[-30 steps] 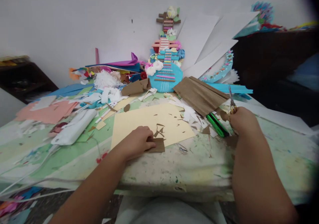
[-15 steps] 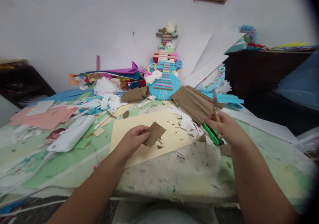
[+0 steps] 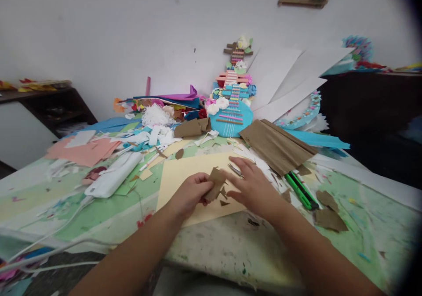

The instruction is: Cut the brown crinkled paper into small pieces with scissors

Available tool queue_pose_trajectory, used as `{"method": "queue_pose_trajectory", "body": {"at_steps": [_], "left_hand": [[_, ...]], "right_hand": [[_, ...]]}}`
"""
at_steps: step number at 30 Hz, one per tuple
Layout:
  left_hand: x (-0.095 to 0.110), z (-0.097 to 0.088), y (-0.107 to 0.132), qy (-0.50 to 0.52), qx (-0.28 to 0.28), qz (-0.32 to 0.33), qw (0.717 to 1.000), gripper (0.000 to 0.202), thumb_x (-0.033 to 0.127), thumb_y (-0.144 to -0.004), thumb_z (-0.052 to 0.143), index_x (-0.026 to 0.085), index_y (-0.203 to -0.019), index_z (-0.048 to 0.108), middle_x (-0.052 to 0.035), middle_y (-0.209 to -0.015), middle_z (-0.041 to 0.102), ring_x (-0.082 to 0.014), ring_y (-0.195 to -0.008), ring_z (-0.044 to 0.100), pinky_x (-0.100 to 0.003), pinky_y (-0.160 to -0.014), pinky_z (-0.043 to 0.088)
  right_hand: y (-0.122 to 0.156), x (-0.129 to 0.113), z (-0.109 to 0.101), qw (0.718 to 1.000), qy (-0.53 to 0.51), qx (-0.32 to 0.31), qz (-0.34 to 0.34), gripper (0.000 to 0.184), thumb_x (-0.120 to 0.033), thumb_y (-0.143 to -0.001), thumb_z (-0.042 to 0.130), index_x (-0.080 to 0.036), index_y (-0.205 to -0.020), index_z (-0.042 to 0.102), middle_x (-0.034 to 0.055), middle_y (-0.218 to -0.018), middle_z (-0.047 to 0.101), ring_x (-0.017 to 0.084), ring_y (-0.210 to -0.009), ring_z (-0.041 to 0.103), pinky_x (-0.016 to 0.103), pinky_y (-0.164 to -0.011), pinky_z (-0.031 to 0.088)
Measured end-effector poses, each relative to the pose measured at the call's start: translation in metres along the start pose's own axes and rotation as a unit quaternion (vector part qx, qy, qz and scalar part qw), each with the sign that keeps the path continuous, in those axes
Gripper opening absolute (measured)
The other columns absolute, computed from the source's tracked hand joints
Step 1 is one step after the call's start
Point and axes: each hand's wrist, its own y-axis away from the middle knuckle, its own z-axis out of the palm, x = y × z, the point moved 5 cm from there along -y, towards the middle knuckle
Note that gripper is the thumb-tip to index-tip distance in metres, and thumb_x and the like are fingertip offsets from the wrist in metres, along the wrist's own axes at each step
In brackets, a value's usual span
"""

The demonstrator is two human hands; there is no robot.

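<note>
My left hand [image 3: 194,193] pinches a small piece of brown paper [image 3: 215,184], which looks bent, above a cream paper sheet [image 3: 178,173]. Close by on the right, my right hand [image 3: 252,184] has its fingers spread, one fingertip at the edge of the brown piece. The metal blades of scissors [image 3: 235,170] stick out between those fingers; their handles are hidden by the hand. Small brown scraps [image 3: 224,203] lie on the cream sheet beneath my hands.
A green cutter knife [image 3: 301,191] lies right of my right hand, beside folded brown paper [image 3: 277,146]. Behind stands a blue guitar-shaped craft [image 3: 231,116]. A white power strip [image 3: 114,175] with a cable lies left. Torn brown pieces [image 3: 329,212] rest at the right.
My right hand has come left from beside the cutter knife to the brown piece, bringing the scissors. The piece in my left hand has turned and bent. The view has shifted left.
</note>
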Motion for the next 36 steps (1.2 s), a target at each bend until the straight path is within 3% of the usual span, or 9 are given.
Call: {"method": "queue_pose_trajectory", "body": {"at_steps": [2, 5, 10, 14, 18, 21, 24, 36], "left_hand": [[0.000, 0.004, 0.002, -0.027, -0.017, 0.003, 1.000, 0.006, 0.018, -0.063, 0.050, 0.015, -0.068, 0.050, 0.0041, -0.046, 0.051, -0.0062, -0.038, 0.044, -0.016, -0.035, 0.030], [0.001, 0.007, 0.004, -0.037, -0.027, 0.007, 0.999, 0.011, 0.017, -0.063, 0.048, 0.015, -0.073, 0.052, 0.0037, -0.050, 0.052, -0.0072, -0.040, 0.045, -0.018, -0.036, 0.033], [0.002, 0.007, 0.006, -0.023, -0.038, 0.010, 0.999, 0.008, 0.021, -0.067, 0.047, 0.015, -0.066, 0.052, 0.0031, -0.049, 0.051, -0.0073, -0.041, 0.046, -0.020, -0.042, 0.038], [0.002, 0.008, 0.007, -0.030, -0.034, -0.001, 0.999, 0.015, 0.027, -0.068, 0.050, 0.013, -0.064, 0.055, -0.0005, -0.059, 0.057, -0.0112, -0.057, 0.055, -0.024, -0.054, 0.043], [0.003, 0.013, 0.008, 0.006, -0.065, 0.011, 0.998, 0.009, 0.020, -0.065, 0.054, 0.012, -0.063, 0.057, -0.0003, -0.061, 0.057, -0.0123, -0.065, 0.056, -0.028, -0.069, 0.043], [0.003, 0.017, 0.009, 0.034, -0.092, 0.016, 0.995, 0.008, 0.020, -0.065, 0.055, 0.012, -0.065, 0.058, -0.0007, -0.062, 0.058, -0.0131, -0.066, 0.056, -0.030, -0.073, 0.042], [0.001, 0.016, 0.008, 0.048, -0.084, 0.021, 0.995, 0.009, 0.020, -0.065, 0.057, 0.013, -0.070, 0.060, -0.0006, -0.065, 0.061, -0.0125, -0.065, 0.057, -0.028, -0.071, 0.042], [-0.004, 0.013, 0.007, 0.087, -0.063, -0.010, 0.994, 0.011, 0.020, -0.061, 0.063, 0.012, -0.068, 0.061, -0.0020, -0.065, 0.062, -0.0129, -0.063, 0.058, -0.027, -0.066, 0.045]], "right_hand": [[0.004, -0.020, -0.008, 0.990, -0.017, 0.072, -0.117, 0.035, -0.025, -0.075, 0.052, -0.031, -0.109, 0.050, 0.0074, -0.125, 0.038, 0.027, -0.116, 0.028, 0.043, -0.089, 0.029], [0.008, -0.028, -0.010, 0.980, -0.064, 0.117, -0.145, 0.021, -0.021, -0.078, 0.047, -0.031, -0.092, 0.059, 0.0016, -0.114, 0.049, 0.022, -0.111, 0.034, 0.042, -0.089, 0.030], [0.002, -0.017, -0.001, 0.959, -0.254, 0.105, -0.069, 0.013, -0.019, -0.077, 0.047, -0.022, -0.081, 0.060, 0.0047, -0.101, 0.054, 0.016, -0.098, 0.045, 0.036, -0.086, 0.037], [-0.002, -0.006, 0.007, 0.922, -0.362, 0.132, 0.051, 0.010, -0.017, -0.074, 0.050, -0.019, -0.075, 0.060, 0.0065, -0.097, 0.056, 0.016, -0.093, 0.051, 0.034, -0.084, 0.040], [-0.002, -0.009, 0.014, 0.881, -0.451, 0.102, 0.101, 0.005, -0.018, -0.069, 0.054, -0.020, -0.069, 0.059, 0.0035, -0.085, 0.058, 0.015, -0.080, 0.055, 0.031, -0.072, 0.046], [-0.001, -0.009, 0.023, 0.826, -0.539, 0.058, 0.153, 0.003, -0.020, -0.068, 0.054, -0.019, -0.066, 0.052, 0.0014, -0.078, 0.056, 0.012, -0.069, 0.055, 0.026, -0.057, 0.048], [0.001, -0.006, 0.033, 0.768, -0.606, 0.038, 0.205, 0.012, -0.020, -0.066, 0.056, -0.019, -0.069, 0.045, -0.0016, -0.072, 0.051, 0.009, -0.062, 0.050, 0.023, -0.050, 0.047], [0.001, -0.004, 0.040, 0.698, -0.677, 0.006, 0.233, 0.012, -0.017, -0.064, 0.056, -0.019, -0.074, 0.049, -0.0049, -0.065, 0.049, 0.007, -0.058, 0.048, 0.021, -0.052, 0.042]]}}
